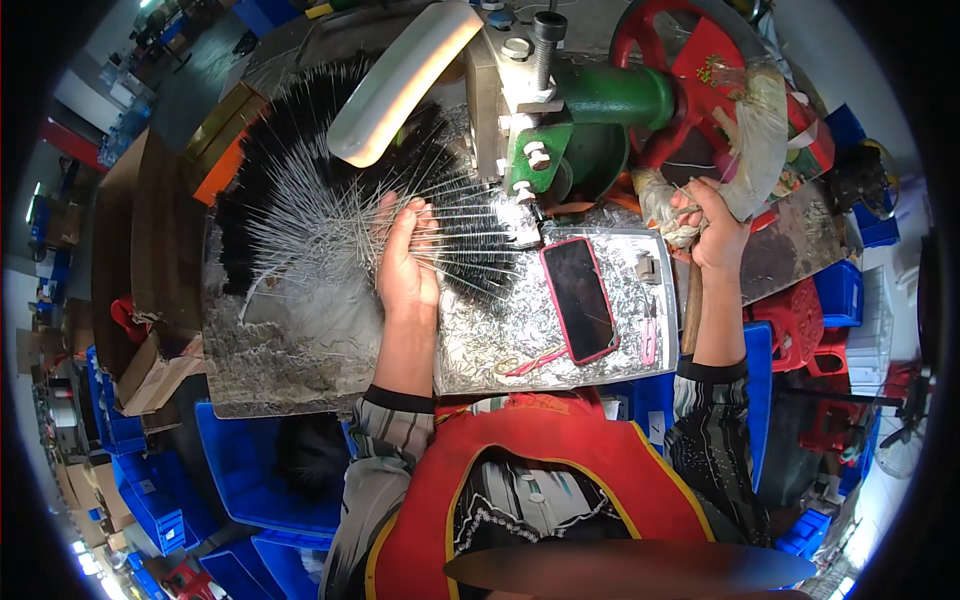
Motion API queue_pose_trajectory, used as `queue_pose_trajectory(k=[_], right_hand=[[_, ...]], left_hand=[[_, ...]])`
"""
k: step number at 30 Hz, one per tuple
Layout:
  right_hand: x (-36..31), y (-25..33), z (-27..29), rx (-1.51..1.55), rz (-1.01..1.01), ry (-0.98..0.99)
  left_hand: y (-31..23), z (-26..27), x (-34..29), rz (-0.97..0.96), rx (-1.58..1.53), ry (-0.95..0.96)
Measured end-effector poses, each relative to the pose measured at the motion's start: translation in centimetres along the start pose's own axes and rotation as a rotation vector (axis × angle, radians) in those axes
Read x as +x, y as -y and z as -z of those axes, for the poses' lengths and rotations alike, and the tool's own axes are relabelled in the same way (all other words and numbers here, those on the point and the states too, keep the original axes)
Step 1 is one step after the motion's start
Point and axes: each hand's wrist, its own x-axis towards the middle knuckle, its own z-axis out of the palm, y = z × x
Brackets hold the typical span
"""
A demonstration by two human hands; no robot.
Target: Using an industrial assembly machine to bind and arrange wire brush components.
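Holding wires (465, 238), the left hand (408, 265) curls partway near the press (610, 100), with the right hand (718, 228) closed around the wrapped handle (660, 205).

Left hand (410, 275) holding fanned brushes (462, 225) near green press (615, 97). Right hand (718, 228) gripping pale wrapping (762, 145) at red wheel (627, 42). Phone (582, 300) on foil (480, 345), pink tool (649, 342) beside it. White lamp (405, 85) over brush pile (290, 200).

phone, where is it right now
In the head view, the phone lies right of centre on the silvery foil-like surface, between the left hand and right hand, with a small pink tool just to its right.
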Motion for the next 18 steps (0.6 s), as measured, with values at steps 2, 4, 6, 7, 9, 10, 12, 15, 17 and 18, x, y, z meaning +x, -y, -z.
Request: queue_pose_trajectory(k=[2, 4, 6, 7, 9, 10, 12, 15, 17, 18], right_hand=[[0.2, 0.0, 0.4, -0.022, -0.003, 0.022], [0.3, -0.3, 0.6, -0.004, -0.018, 0.02], [0.3, -0.7, 0.6, 0.014, -0.033, 0.014], [0.2, -0.9, 0.6, 0.033, 0.012, 0.052], [0.2, -1.4, 0.8, 0.045, 0.061, 0.087], [0.4, -1.8, 1.0, 0.018, 0.1, 0.101], [0.2, -1.6, 0.7, -0.004, 0.137, 0.124], [0.1, 0.8, 0.3, -0.059, -0.036, 0.047], [0.3, 3.1, -0.3, -0.127, -0.081, 0.038], [0.4, 4.1, -0.6, -0.195, -0.128, 0.031]], left_hand=[[0.0, -0.2, 0.0, 0.001, -0.012, 0.005], [0.1, -0.3, -0.1, -0.006, -0.013, -0.008], [0.2, -0.2, 0.0, -0.016, -0.003, -0.005], [0.3, -0.2, 0.0, -0.028, 0.001, -0.002], [0.4, -0.3, -0.1, -0.028, -0.009, -0.001], [0.4, -0.3, -0.1, -0.032, -0.02, -0.001], [0.4, 0.0, 0.2, -0.024, -0.016, -0.007], [0.4, 0.0, 0.0, -0.02, -0.021, 0.0], [0.3, -0.1, 0.0, -0.019, -0.03, -0.009], [0.4, -0.1, 0.1, -0.018, -0.038, -0.019]])
